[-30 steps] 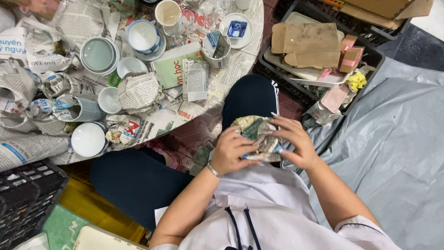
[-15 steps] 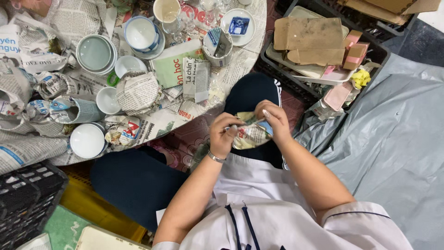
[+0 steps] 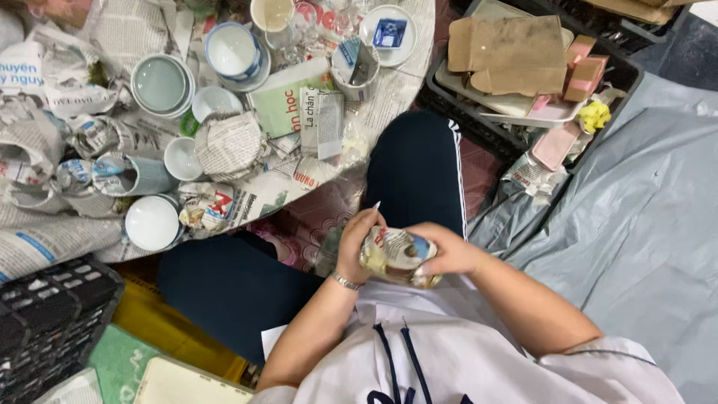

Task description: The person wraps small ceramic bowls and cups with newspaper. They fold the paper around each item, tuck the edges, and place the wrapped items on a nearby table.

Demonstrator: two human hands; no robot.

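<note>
Cradling a rounded, crinkled newspaper-wrapped bundle (image 3: 396, 256) over the lap, the left hand (image 3: 357, 243) and right hand (image 3: 445, 253) each close their fingers around its sides. Beyond the bundle, on the newspaper-covered table (image 3: 400, 86), sit two small smooth white bowls (image 3: 152, 222) and one pale green stack of bowls (image 3: 159, 84).

Two hands (image 3: 359, 243) (image 3: 449, 253), one wrapped bundle (image 3: 396, 256), two black crates (image 3: 52, 314) (image 3: 523, 112).

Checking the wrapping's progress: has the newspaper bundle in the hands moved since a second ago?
Yes. The bundle has dropped away from the table, closer to the person's chest.
</note>
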